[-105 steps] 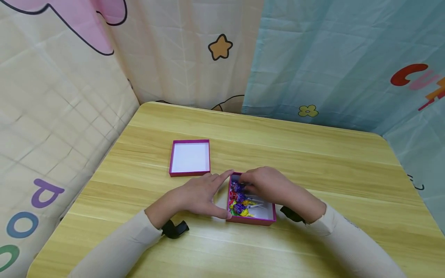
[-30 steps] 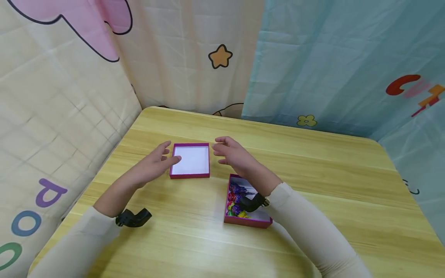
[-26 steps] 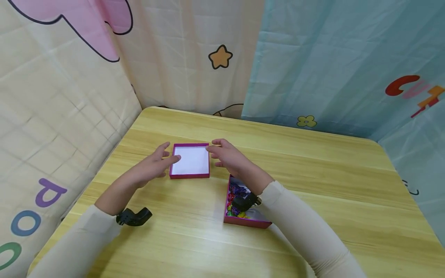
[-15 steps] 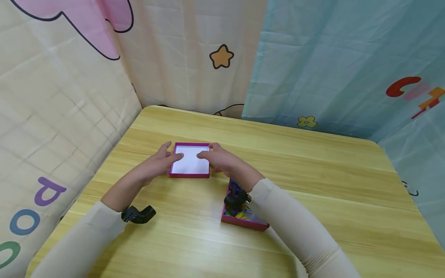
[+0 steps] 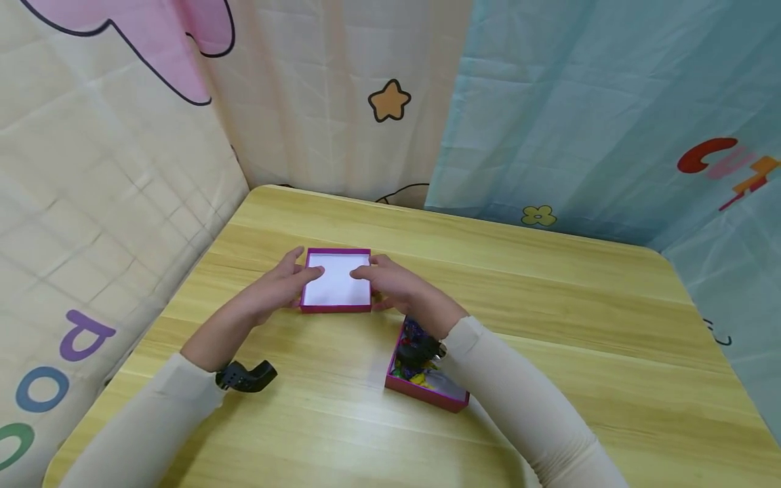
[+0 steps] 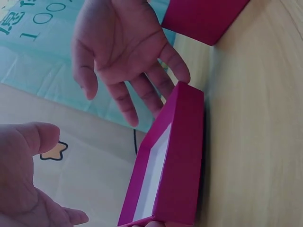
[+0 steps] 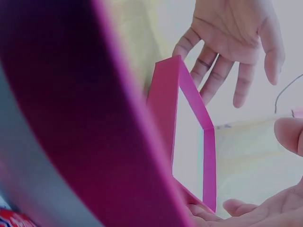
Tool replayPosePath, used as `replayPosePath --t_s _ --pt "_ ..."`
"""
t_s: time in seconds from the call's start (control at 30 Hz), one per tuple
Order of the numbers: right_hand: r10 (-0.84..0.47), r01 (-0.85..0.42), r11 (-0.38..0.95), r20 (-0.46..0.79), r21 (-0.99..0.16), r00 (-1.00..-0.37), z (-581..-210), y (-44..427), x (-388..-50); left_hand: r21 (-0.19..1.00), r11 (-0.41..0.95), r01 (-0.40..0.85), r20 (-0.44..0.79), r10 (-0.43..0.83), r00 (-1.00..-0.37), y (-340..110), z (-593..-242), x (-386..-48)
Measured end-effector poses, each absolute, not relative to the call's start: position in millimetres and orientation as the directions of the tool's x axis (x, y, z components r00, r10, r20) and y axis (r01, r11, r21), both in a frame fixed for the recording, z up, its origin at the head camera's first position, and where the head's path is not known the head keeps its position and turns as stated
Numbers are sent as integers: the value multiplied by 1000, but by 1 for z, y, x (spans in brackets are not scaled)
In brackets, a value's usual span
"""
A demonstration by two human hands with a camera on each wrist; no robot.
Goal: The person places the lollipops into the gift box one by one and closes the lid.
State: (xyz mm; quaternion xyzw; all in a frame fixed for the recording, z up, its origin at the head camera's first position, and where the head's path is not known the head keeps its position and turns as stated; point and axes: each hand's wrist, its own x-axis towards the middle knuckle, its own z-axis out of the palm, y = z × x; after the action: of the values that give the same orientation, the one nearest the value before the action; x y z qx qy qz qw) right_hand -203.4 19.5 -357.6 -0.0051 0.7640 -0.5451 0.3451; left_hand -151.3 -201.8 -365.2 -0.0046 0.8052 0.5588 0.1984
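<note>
A shallow square box lid (image 5: 337, 281), magenta outside and white inside, lies inner side up between the two hands. My left hand (image 5: 268, 291) touches its left side and my right hand (image 5: 399, 283) its right side. Both thumbs hover over the white inside. In the left wrist view the right hand (image 6: 125, 40) has fairly straight fingers, little finger at a corner of the lid (image 6: 182, 151). Beneath the right wrist stands the magenta box (image 5: 424, 395), holding wrapped lollipops (image 5: 421, 378), partly hidden by the black wrist camera. Whether the lid is off the table cannot be told.
The pale wooden table (image 5: 549, 318) carries the lid and box. Printed curtains (image 5: 342, 122) hang along its back and left edges. The right wrist camera (image 5: 421, 352) sits low over the box; its view is partly blocked by the blurred box wall (image 7: 71, 94).
My right hand has left the lollipop box and come to the lid's right side; my left hand has moved to its left side. The lid has shifted slightly right, and the box has turned slightly.
</note>
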Motion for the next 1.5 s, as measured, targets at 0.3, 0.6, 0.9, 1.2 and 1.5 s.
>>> replayPosePath --t_s 0.3,0.6,0.9,1.2,1.5 --pt "-404 338 356 -470 -871 -785 -344 33 -200 918 357 -172 -264 229 -937 -199 -349 -146" --pt "-420 294 299 -402 -908 -813 -336 56 -200 968 195 -160 -211 278 -937 -192 -336 -144" --pt "-438 230 223 -308 -947 -844 -330 91 -192 983 98 -153 -176 313 -933 -172 -333 -151" --pt "-437 181 110 -211 -977 -875 -325 132 -181 993 13 -114 -112 334 -936 -140 -331 -155" --pt "-386 98 123 -139 -988 -912 -332 165 -167 998 38 -49 -59 347 -936 -111 -331 -149"
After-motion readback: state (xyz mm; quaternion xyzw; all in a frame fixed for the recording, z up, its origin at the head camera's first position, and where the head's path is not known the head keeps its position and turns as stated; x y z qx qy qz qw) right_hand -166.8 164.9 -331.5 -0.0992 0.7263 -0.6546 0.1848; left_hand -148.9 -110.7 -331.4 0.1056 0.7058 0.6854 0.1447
